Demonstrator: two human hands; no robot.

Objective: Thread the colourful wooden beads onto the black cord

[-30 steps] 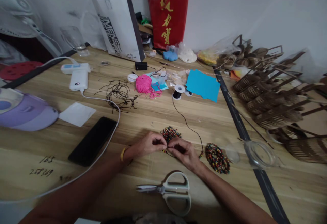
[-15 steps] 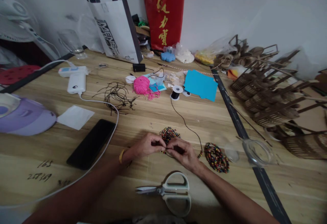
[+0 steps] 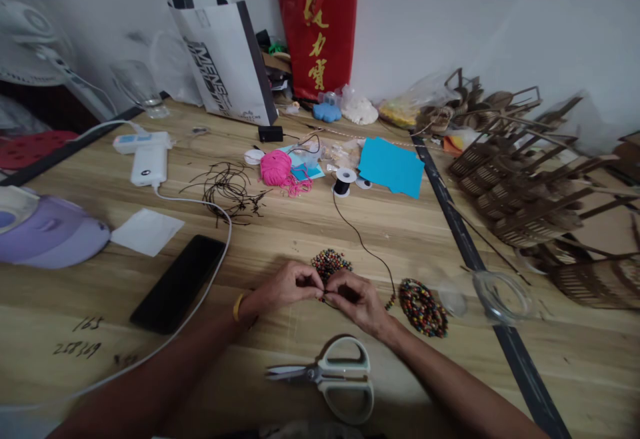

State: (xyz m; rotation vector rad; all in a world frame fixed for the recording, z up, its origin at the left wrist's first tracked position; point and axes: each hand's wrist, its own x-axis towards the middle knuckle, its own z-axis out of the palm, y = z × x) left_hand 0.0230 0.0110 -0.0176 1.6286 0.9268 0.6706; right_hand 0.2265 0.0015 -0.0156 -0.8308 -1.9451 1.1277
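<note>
My left hand (image 3: pixel 293 287) and my right hand (image 3: pixel 359 299) meet fingertip to fingertip, each closed in a pinch. A thin black cord (image 3: pixel 361 237) runs from a white spool (image 3: pixel 344 181) past a few threaded beads (image 3: pixel 391 303) and under my right hand. A dark bit of it shows at my right fingertips. What my left fingertips pinch is too small to make out. Just beyond the fingers lies a pile of loose multicoloured beads (image 3: pixel 330 262). A coil of strung beads (image 3: pixel 423 308) rests right of my right hand. Scissors (image 3: pixel 345 379) lie nearer me, blades pointing left.
A black phone (image 3: pixel 177 284) and a white cable (image 3: pixel 227 239) lie on the left. Farther back are black cord scraps (image 3: pixel 227 189), pink yarn (image 3: pixel 276 168) and blue sheets (image 3: pixel 391 165). Brown woven baskets (image 3: pixel 525 205) crowd the right, near a clear tape roll (image 3: pixel 501 295).
The view has shifted slightly, so the background sits a little farther left. Both hands stay pinched together at the same spot, with only tiny finger movement.
</note>
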